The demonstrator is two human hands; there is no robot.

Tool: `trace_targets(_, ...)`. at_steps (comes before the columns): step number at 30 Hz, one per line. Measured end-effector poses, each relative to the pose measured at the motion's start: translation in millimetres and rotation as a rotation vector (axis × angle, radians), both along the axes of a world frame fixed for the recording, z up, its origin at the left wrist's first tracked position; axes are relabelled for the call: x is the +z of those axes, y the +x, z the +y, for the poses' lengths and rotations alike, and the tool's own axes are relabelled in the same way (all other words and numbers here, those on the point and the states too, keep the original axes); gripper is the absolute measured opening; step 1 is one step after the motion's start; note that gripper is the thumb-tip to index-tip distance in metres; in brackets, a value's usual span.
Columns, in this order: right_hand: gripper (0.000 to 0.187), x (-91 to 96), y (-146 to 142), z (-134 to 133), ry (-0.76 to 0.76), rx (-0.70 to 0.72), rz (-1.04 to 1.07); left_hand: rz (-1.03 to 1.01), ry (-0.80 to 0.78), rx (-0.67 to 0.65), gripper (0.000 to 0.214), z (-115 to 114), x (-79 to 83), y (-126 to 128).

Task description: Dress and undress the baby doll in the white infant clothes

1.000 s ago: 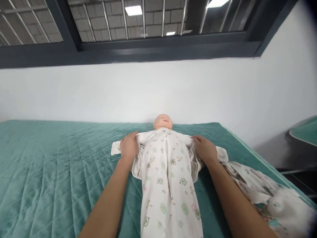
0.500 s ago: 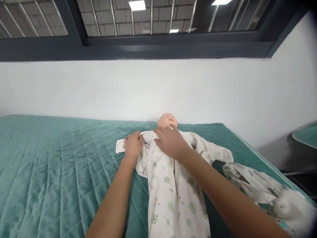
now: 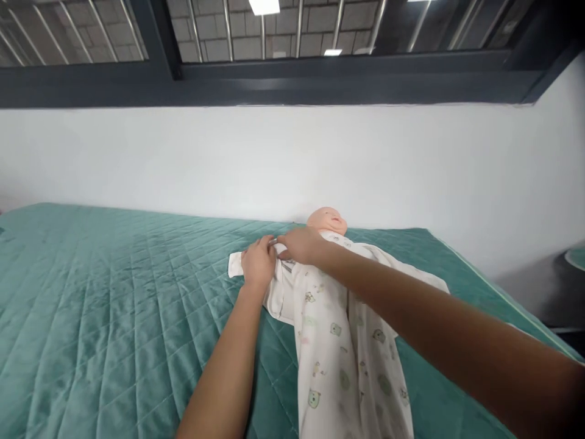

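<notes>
Evidently, a white cloth baby garment printed with small green and brown animal figures (image 3: 320,341) is being handled by both hands on a green diamond-quilted cover (image 3: 137,305). The garment is laid lengthwise, its lower part cut off by the bottom edge of the view. Above its neckline, the smooth, pinkish, hairless head of a doll (image 3: 327,220) is seen face up, close to a plain white wall (image 3: 274,161); the doll's body is hidden by the cloth.

One white sleeve (image 3: 235,264) is covered midway by the left hand (image 3: 258,262), whose fingers are bent together and clamped over it, with the sleeve's end left showing on the outer side. The right hand (image 3: 301,245) is placed across the chest, just beside the left; its thumb and forefinger are held slightly apart with white cloth between them, and whether that cloth is gripped cannot be told. The opposite sleeve (image 3: 406,264) is spread outward on the cover, partly hidden by the right forearm.

Above the wall, a dark grey window frame (image 3: 297,85) is seen, with upright metal bars (image 3: 299,30) behind it.
</notes>
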State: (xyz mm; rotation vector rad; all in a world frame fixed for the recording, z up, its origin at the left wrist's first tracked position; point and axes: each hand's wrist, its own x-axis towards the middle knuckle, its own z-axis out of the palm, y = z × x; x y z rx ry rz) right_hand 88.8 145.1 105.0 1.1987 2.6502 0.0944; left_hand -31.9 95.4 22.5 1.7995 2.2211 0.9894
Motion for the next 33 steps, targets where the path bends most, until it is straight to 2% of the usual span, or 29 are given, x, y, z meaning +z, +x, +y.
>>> trace_targets(5,0.034,23.9,25,3,0.047,-0.036,-0.040,-0.045,0.071,0.031,0.041,-2,-2.8,-5)
trace_targets(9,0.033,41.4,44,-2,0.101,-0.093,-0.052,-0.090,0.052,0.006,0.045,-3,-7.0,-8)
trace_targets(12,0.031,46.8,50,-8,0.133,-0.126,-0.041,-0.086,0.024,0.037,0.053,-5,-7.1,-9)
trace_targets(16,0.032,34.9,38,-12,0.106,-0.091,0.017,0.040,0.054,0.169,0.057,-8,-1.9,-3)
trace_targets(18,0.034,24.3,28,-13,0.082,-0.069,0.041,0.159,0.105,0.178,0.058,-9,0.3,1)
trace_targets(22,0.038,11.3,23,-16,0.042,-0.047,0.103,0.303,0.062,-0.077,0.063,-8,-1.4,7)
trace_targets(24,0.041,9.8,39,-19,0.051,-0.063,0.237,0.312,0.028,-0.181,0.061,-7,-4.1,9)
trace_targets(26,0.041,7.1,68,-22,0.092,-0.127,0.483,0.308,0.028,-0.229,0.057,-7,-6.5,10)
trace_targets(29,0.037,-6.8,126,-25,0.210,-0.345,0.795,0.299,0.026,-0.236,0.053,-8,-8.9,10)
trace_targets(31,0.040,-23.0,159,-25,0.274,-0.567,0.846,0.307,0.015,-0.194,0.049,-9,-9.5,9)
trace_targets(33,0.044,-41.0,178,-26,0.282,-0.664,0.774,0.320,0.010,-0.133,0.047,-10,-9.7,8)
